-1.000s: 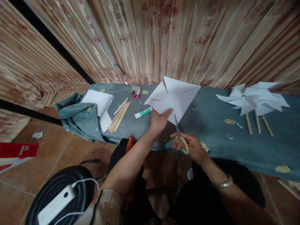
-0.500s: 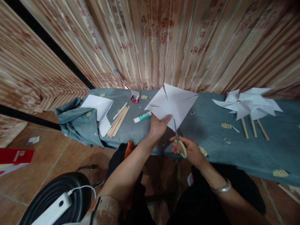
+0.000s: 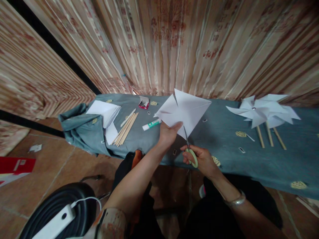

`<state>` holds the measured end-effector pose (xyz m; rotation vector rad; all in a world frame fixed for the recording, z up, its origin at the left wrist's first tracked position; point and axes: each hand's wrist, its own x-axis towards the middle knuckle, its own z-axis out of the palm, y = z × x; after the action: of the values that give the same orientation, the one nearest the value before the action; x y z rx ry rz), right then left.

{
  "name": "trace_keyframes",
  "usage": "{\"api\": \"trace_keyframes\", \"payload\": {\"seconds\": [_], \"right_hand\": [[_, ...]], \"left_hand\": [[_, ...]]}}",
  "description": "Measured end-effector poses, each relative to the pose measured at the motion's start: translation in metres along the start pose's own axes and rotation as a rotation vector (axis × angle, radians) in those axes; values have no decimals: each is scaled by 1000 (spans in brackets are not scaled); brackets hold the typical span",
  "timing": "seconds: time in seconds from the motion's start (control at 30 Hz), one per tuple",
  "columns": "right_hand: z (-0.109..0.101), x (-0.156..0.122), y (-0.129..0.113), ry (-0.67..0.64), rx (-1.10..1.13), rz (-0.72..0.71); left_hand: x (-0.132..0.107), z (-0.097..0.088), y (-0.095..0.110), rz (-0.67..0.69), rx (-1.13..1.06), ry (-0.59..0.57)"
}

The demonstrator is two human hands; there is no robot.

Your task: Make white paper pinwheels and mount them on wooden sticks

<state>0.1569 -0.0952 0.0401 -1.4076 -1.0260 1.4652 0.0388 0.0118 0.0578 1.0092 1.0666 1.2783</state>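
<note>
Left hand was clamped on the near edge of a slit white paper square, just right of the glue stick. Right hand gripped scissors, farther right of the glue stick, blades at the paper. Wooden sticks lay left of the glue stick; paper pinwheels, far right.

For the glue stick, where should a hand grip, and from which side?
Probably around the teal middle of the glue stick, from above, thumb and finger across its long sides: it lies flat on the cloth. Coming from its white left end seems best, since the other end appears near the left hand.
</note>
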Motion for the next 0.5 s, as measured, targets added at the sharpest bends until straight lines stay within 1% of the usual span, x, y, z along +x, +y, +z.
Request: {"api": "trace_keyframes", "payload": {"seconds": [0.33, 0.5], "right_hand": [[-3, -1, 1, 5, 4, 2], [-3, -1, -2, 1, 9, -5]], "left_hand": [[0, 0, 6, -40, -11, 12], [-4, -1, 3, -25, -1, -35]]}}
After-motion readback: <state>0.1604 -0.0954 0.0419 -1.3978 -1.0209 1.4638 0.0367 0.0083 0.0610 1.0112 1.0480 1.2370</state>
